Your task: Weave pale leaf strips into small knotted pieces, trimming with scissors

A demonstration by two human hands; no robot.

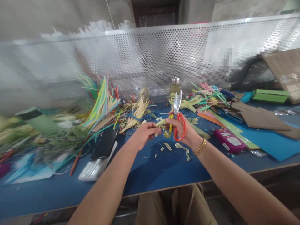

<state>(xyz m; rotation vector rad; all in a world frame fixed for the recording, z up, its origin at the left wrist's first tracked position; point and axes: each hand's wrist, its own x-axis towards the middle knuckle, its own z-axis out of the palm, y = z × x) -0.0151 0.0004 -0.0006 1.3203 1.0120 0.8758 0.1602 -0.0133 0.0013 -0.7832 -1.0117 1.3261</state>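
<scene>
My right hand (181, 129) is closed round the red handles of a pair of scissors (177, 107), whose metal blades point up and away from me. My left hand (142, 134) pinches a small pale yellow strip of husk-like material (160, 122) just left of the scissors. Both hands hover over the middle of the blue table (159, 172). Small pale cut scraps (180, 147) lie on the table beneath them.
A bundle of coloured strips (100, 103) and dried husks (137, 112) lie at the left and middle back. A black phone (104, 145), a pink case (228, 140), brown card (260, 118), a green box (270, 95) and a perforated metal screen (164, 59) surround the hands.
</scene>
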